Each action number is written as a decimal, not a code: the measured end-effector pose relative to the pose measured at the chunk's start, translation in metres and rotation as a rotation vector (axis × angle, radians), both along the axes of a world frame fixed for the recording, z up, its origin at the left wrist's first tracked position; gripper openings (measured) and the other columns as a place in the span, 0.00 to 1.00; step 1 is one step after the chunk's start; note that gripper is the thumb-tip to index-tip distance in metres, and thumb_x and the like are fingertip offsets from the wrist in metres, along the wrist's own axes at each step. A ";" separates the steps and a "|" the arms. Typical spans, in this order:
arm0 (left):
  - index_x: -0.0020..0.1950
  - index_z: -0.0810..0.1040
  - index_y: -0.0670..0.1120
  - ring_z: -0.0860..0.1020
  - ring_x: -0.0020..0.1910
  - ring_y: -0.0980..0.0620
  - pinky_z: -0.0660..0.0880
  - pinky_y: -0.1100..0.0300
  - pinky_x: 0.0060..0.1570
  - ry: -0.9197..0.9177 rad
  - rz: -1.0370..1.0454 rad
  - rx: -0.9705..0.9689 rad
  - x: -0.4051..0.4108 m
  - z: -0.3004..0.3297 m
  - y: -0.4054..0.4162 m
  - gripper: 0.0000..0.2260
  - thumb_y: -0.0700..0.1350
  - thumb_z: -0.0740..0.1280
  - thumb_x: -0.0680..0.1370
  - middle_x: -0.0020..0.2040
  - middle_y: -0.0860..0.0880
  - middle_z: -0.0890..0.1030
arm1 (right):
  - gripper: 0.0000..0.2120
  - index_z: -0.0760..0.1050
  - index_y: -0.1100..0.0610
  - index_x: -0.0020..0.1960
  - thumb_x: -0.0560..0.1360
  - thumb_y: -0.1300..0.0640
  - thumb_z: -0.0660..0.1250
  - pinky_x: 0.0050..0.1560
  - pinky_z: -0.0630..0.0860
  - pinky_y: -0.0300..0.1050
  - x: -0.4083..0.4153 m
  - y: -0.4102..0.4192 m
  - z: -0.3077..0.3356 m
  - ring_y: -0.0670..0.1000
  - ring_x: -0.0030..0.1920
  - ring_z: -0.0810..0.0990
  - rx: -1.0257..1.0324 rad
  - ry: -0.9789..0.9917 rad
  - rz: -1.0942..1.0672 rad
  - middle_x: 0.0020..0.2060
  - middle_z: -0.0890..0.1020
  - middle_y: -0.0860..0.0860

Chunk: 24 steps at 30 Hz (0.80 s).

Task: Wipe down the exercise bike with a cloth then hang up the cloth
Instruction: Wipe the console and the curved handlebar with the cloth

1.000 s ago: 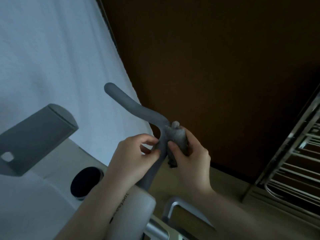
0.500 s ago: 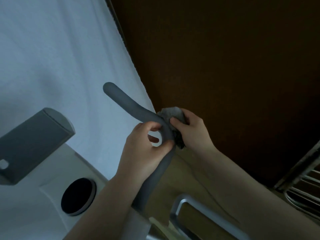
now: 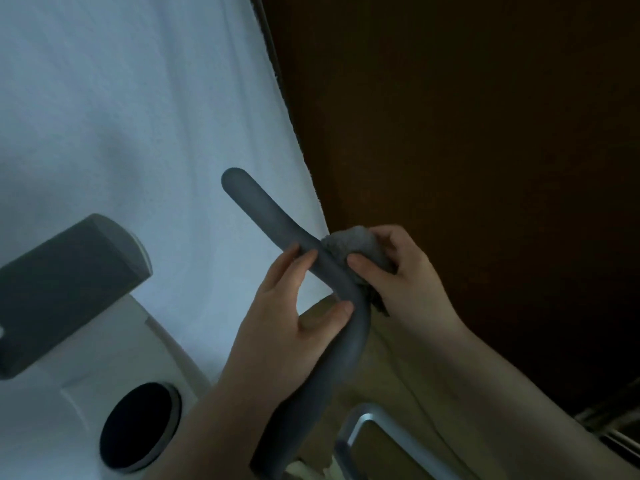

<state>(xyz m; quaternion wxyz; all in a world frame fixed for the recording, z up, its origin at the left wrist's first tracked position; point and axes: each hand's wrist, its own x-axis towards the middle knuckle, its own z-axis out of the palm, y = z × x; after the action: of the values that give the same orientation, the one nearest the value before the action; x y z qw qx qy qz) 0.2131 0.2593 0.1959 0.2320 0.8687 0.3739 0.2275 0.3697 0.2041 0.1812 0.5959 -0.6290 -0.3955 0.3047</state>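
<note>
Right hand [image 3: 405,271] (clutching cloth [image 3: 356,245]) farther up handlebar [image 3: 277,221]

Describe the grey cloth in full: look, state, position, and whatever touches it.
The grey cloth looks soft and fuzzy, like terry or microfibre. It is bunched into a wad, not spread flat, and sits against the far side of the grey handlebar just above its bend. The right hand grips it, thumb in front and fingers curled behind. A darker, crumpled edge hangs below the hand beside the bar. The left hand holds the bar, not the cloth.
</note>
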 end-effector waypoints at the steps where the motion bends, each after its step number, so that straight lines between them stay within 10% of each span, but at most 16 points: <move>1: 0.71 0.65 0.57 0.63 0.65 0.69 0.60 0.84 0.53 -0.006 -0.002 0.009 0.001 -0.002 0.000 0.33 0.69 0.60 0.70 0.72 0.62 0.65 | 0.16 0.70 0.51 0.63 0.76 0.53 0.68 0.39 0.77 0.31 0.001 0.010 0.002 0.38 0.46 0.80 -0.018 -0.043 0.009 0.49 0.80 0.42; 10: 0.72 0.61 0.59 0.60 0.65 0.72 0.59 0.84 0.54 -0.016 -0.026 -0.039 0.002 -0.004 -0.008 0.28 0.64 0.63 0.74 0.73 0.64 0.57 | 0.16 0.69 0.49 0.65 0.78 0.51 0.64 0.38 0.75 0.29 0.002 0.012 0.004 0.35 0.45 0.79 -0.063 -0.084 0.055 0.48 0.78 0.39; 15: 0.57 0.63 0.69 0.71 0.58 0.67 0.72 0.66 0.55 -0.142 0.016 -0.097 0.006 -0.004 -0.009 0.19 0.67 0.58 0.67 0.68 0.60 0.68 | 0.17 0.65 0.50 0.66 0.79 0.50 0.63 0.43 0.76 0.32 -0.001 0.052 0.020 0.41 0.47 0.78 -0.091 -0.297 0.132 0.47 0.74 0.39; 20: 0.66 0.63 0.64 0.69 0.58 0.69 0.72 0.71 0.57 -0.059 -0.010 -0.085 0.006 0.001 -0.011 0.26 0.66 0.60 0.69 0.67 0.66 0.62 | 0.14 0.68 0.46 0.61 0.78 0.55 0.65 0.38 0.74 0.27 0.006 0.024 0.015 0.34 0.46 0.78 -0.024 -0.144 0.167 0.47 0.77 0.39; 24: 0.54 0.69 0.59 0.74 0.54 0.60 0.74 0.67 0.54 -0.191 0.064 -0.240 0.006 0.008 -0.013 0.21 0.59 0.70 0.64 0.56 0.62 0.72 | 0.14 0.66 0.49 0.63 0.78 0.55 0.64 0.43 0.75 0.29 -0.001 0.057 0.024 0.39 0.47 0.78 -0.044 -0.279 0.189 0.47 0.75 0.39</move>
<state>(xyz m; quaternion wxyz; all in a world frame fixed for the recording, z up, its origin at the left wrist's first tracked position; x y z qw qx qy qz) 0.2189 0.2458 0.2035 0.3612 0.7967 0.4023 0.2700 0.3690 0.2613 0.2051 0.4900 -0.6382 -0.5250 0.2775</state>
